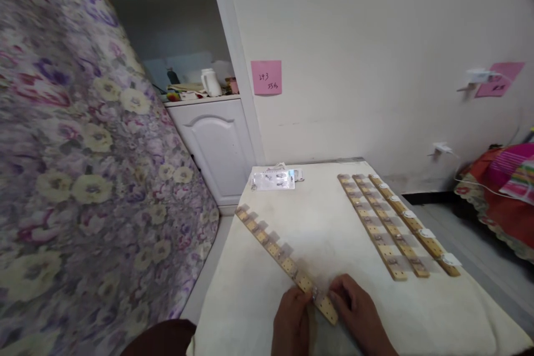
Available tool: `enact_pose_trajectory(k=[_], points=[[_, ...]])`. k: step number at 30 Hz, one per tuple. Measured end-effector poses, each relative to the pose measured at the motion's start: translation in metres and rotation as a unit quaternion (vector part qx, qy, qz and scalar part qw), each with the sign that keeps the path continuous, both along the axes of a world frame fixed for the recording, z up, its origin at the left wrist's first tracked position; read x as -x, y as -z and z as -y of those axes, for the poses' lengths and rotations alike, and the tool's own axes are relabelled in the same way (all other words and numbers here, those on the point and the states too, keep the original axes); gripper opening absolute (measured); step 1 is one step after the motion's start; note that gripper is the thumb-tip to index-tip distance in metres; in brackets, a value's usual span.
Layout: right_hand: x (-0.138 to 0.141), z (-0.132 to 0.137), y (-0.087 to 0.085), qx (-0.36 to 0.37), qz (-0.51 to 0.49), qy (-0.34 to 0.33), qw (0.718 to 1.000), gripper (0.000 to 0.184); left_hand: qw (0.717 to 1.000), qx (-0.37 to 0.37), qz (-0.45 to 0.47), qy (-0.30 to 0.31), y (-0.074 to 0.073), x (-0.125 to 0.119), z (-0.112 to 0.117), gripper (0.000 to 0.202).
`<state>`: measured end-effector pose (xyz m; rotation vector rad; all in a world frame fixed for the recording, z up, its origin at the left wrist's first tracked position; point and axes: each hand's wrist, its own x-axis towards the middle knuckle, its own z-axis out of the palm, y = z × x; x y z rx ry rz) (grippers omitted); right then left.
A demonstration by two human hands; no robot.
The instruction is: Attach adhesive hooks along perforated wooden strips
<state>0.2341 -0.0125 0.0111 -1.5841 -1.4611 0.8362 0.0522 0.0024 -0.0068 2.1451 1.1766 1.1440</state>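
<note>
A narrow wooden strip with holes (287, 264) lies slantwise on the white-covered table. Along it sit clear plastic pieces with small metal parts. At the strip's near end my left hand (291, 314) is closed, its fingertips against the strip's left edge beside a small metal part. From the right, my right hand (359, 308) has its thumb and fingers pinched together at the edge of the nearest clear plastic piece (320, 291). What exactly lies between those fingertips is partly hidden.
Two similar strips with clear pieces (371, 221) and one with white pieces (423, 233) lie at the right of the table (250, 289). Clear packaging (273, 179) rests at the far left edge. A floral curtain (104, 178) hangs at left; a wall stands behind.
</note>
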Motion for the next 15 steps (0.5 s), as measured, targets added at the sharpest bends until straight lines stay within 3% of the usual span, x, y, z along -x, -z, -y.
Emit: enact_pose_trajectory(k=[5, 10, 15], points=[[0.0, 0.0, 0.003, 0.005, 0.027, -0.015, 1.0, 0.02, 0.999, -0.04, -0.001, -0.007, 0.012, 0.001, -0.004, 0.029], [0.006, 0.014, 0.007, 0.009, 0.065, -0.004, 0.998, 0.022, 0.996, -0.084, 0.007, 0.025, 0.024, 0.007, -0.01, 0.029], [0.014, 0.025, 0.005, 0.034, 0.114, 0.04, 0.992, 0.022, 0.994, 0.027, 0.089, -0.065, 0.026, 0.008, -0.009, 0.029]])
